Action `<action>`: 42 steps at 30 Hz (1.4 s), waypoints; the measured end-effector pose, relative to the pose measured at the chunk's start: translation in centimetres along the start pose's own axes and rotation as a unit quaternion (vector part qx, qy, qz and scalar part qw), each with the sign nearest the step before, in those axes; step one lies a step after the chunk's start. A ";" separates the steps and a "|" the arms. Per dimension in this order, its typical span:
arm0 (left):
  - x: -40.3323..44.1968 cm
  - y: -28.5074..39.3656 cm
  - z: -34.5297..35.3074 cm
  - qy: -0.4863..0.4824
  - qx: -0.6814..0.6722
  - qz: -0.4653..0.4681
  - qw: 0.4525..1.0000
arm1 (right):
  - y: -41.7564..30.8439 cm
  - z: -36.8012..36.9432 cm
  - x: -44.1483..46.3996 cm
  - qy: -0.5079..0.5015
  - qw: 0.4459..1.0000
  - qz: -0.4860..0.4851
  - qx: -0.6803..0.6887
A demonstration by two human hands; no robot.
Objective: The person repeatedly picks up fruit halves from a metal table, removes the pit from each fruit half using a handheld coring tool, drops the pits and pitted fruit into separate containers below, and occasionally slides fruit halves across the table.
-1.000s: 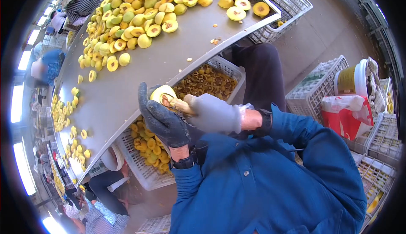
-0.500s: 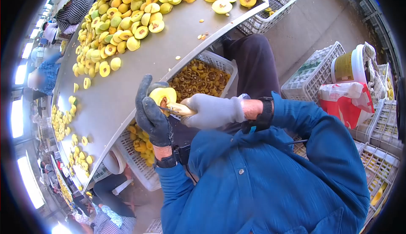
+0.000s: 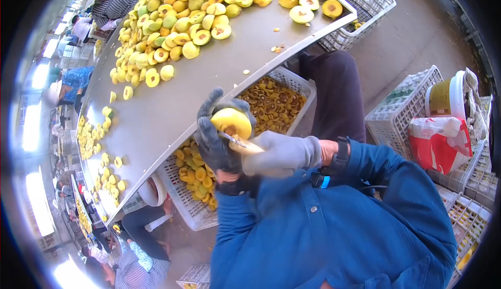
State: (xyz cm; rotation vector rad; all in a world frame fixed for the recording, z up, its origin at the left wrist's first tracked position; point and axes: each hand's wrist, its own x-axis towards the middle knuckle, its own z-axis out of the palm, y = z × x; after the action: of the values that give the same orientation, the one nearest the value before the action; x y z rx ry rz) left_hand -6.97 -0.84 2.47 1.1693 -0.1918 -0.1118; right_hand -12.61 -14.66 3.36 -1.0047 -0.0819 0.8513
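My left hand [image 3: 215,145], in a dark glove, is closed round a yellow peach half [image 3: 233,122]. Its cut side is partly turned towards my right hand. In a light grey glove, my right hand [image 3: 284,154] grips a pitting tool by its pale wooden handle [image 3: 251,147]. The tool's thin metal end meets the lower edge of the peach half; how deep it goes is hidden. Both hands are above my lap, beside the metal table's rim [image 3: 177,142].
Many peach halves [image 3: 172,33] are heaped on the table. Below its edge stand a crate [image 3: 308,89] of brownish fruit scraps and another crate [image 3: 175,197] of yellow halves. A white bucket [image 3: 455,97], a red-and-white bag [image 3: 438,140] and crates are at right. Other people sit at left.
The view has shifted, so the scene sits further right. In my left hand the peach half has tipped, showing more of its rounded skin. My right hand has angled the tool more steeply.
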 end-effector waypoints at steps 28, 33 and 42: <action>-7.7 -3.2 -22.5 0.306 0.541 0.081 0.779 | 10.9 -14.9 7.1 0.277 0.765 -0.004 -0.581; -9.1 -5.2 -25.2 0.265 0.542 0.044 0.796 | 11.8 -15.4 7.3 0.272 0.774 0.020 -0.572; -11.0 -6.0 -18.3 0.321 0.416 -0.022 0.851 | 12.3 -16.4 7.1 0.262 0.817 -0.014 -0.514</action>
State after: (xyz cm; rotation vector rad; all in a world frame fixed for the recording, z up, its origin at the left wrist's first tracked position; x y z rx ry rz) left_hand -13.80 15.45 -10.95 2.0090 0.4317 0.3662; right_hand -7.97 -18.48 -17.49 -2.2306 -0.0844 0.4266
